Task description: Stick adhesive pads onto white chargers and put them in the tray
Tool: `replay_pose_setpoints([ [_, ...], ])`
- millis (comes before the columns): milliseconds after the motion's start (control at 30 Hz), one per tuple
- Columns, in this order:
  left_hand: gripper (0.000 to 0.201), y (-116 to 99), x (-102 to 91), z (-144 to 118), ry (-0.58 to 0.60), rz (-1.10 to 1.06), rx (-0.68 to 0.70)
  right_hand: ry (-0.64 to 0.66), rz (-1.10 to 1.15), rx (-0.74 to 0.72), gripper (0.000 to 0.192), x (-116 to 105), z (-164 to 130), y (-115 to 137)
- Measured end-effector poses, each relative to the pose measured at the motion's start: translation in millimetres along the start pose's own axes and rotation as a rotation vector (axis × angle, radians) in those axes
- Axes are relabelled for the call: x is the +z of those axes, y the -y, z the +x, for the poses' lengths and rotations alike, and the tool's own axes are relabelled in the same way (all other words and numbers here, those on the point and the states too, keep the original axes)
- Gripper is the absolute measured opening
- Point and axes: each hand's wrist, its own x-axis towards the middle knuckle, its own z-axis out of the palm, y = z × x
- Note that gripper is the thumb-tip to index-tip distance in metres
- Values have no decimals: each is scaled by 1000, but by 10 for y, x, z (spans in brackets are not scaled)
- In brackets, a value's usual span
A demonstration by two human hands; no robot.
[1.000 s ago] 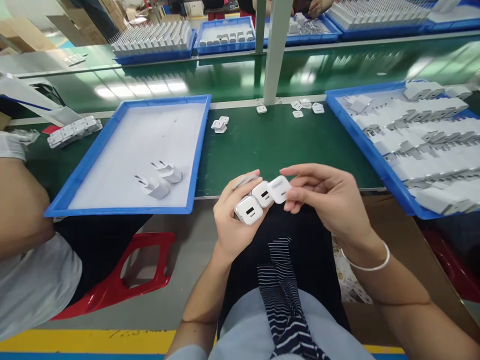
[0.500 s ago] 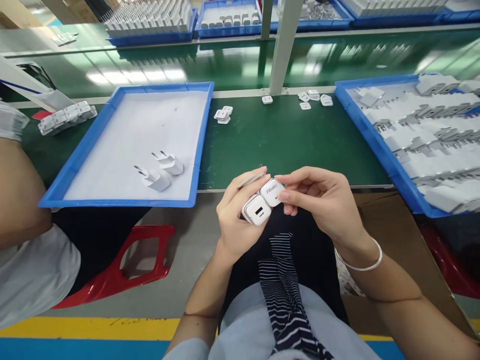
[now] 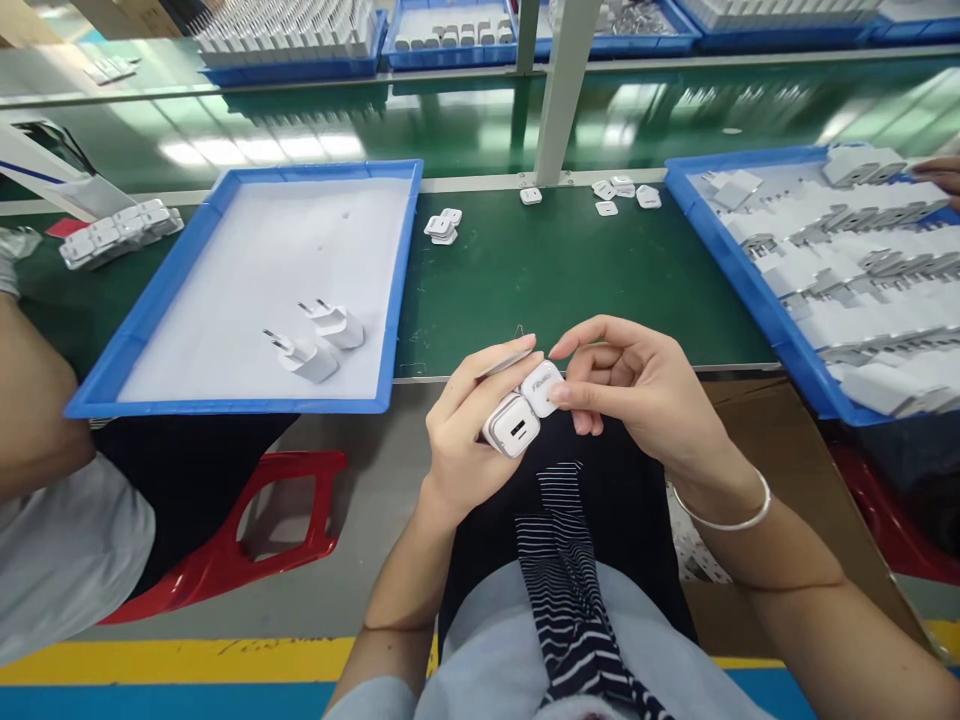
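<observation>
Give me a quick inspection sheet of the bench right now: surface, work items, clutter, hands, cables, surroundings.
Surface: green bench, bare in the middle.
Work items: two white chargers held side by side; left tray holds two chargers; right tray holds rows of them.
Clutter: small white caps loose on the bench.
Hands: left hand grips the chargers; right hand pinches the upper one.
Cables: nothing seen.
Surroundings: a co-worker's arm at left, red stool, more trays beyond.

Two chargers [image 3: 523, 408] sit side by side between the left hand [image 3: 469, 440] and right hand [image 3: 637, 395], just before the counter [image 3: 555, 270] edge. On the counter, a tray [image 3: 187, 300] lies left — two plugs [image 3: 315, 340] in it — and a full tray [image 3: 720, 250] lies right.
</observation>
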Motion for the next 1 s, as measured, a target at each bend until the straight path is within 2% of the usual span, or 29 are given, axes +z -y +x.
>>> replay_pose_setpoints([
  [267,40,8,-33,3,49,-35,-3,19,2,43,32,-4,1,9],
  [433,40,9,-32,3,42,-98,-120,10,-55,24,33,18,17,-43],
  [633,42,4,-50,28,44,-236,-332,34,-74,-148,36,54,33,-198],
  [800,44,-12,-70,57,107,-282,-272,-18,-128,-261,27,-20,123,-96],
  [867,42,-19,-71,57,132,-289,-258,18,-178,-243,27,-58,196,-9],
  [1000,40,-42,-97,37,172,-289,-286,190,-251,-144,23,-98,341,93],
])
